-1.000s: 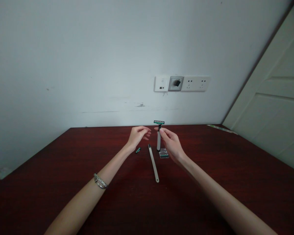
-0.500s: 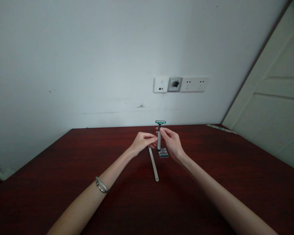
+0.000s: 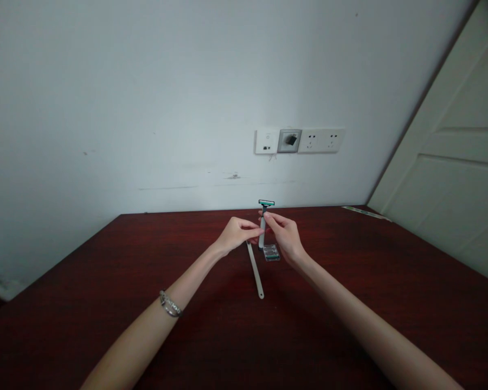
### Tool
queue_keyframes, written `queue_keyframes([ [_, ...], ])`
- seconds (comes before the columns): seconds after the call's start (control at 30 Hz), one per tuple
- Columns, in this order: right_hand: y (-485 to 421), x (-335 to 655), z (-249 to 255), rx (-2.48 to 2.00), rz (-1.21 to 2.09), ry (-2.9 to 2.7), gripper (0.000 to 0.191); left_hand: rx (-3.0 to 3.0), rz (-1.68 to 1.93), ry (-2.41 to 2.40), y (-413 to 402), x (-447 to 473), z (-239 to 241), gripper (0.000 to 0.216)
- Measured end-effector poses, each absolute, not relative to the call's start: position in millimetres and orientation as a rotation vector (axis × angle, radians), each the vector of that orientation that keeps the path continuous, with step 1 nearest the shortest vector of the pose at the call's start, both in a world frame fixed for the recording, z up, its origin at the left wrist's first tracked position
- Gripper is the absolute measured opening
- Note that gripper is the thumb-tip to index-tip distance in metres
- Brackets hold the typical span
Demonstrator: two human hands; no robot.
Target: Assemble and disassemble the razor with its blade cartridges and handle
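Observation:
A razor (image 3: 262,225) with a grey handle and a green-and-black head stands nearly upright above the table, head at the top. My right hand (image 3: 285,234) pinches its handle just under the head. Lower down, the thumb and fingertips of my left hand (image 3: 236,236) close on the same handle. Just below and right of the razor's foot lies a small clear plastic case (image 3: 271,253) with a dark and green piece inside. A long pale flat stick (image 3: 255,271), holed at its near end, lies under my left hand, which hides its far end.
The dark red wooden table (image 3: 187,346) meets a white wall (image 3: 187,108) at the back. Wall sockets (image 3: 321,140) are above it. A thin patterned strip (image 3: 366,213) lies at the back right corner, near a white panelled door (image 3: 455,179).
The razor's lower end has swung slightly left, so the handle leans a little more. Both hands keep their hold; the view has shifted very slightly.

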State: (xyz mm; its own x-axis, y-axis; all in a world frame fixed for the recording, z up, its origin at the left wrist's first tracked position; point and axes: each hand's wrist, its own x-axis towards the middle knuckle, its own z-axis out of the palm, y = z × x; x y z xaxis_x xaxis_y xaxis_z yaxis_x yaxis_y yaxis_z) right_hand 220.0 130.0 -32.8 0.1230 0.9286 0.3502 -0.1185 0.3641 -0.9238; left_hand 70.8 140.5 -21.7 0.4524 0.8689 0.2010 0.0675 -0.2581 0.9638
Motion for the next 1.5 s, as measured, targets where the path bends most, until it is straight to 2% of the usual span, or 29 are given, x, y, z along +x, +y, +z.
queue_keyframes([
  [0.3,128,221,-31,-0.982,0.934,-1.213,0.041,1.794,0.904,0.877,149,62,-24,0.031],
  [0.6,132,219,-40,-1.12,0.834,-1.34,0.04,1.999,0.686,0.916,150,55,-16,0.033],
  [0.7,131,217,-37,-1.203,0.905,-1.402,0.034,2.208,0.509,1.005,161,31,-3,0.031],
  [0.87,117,202,-36,-1.432,0.933,-1.74,0.017,2.249,0.509,1.318,188,-14,0,0.026],
  [1.1,98,172,-43,-1.651,0.614,-2.024,0.013,2.026,0.344,1.329,198,-31,-12,0.024],
  [1.3,94,162,-47,-1.751,0.359,-2.209,0.012,1.928,0.339,1.37,202,-36,-20,0.025],
  [1.5,90,154,-53,-1.758,0.305,-2.3,0.019,1.96,0.275,1.339,208,-36,-34,0.021],
])
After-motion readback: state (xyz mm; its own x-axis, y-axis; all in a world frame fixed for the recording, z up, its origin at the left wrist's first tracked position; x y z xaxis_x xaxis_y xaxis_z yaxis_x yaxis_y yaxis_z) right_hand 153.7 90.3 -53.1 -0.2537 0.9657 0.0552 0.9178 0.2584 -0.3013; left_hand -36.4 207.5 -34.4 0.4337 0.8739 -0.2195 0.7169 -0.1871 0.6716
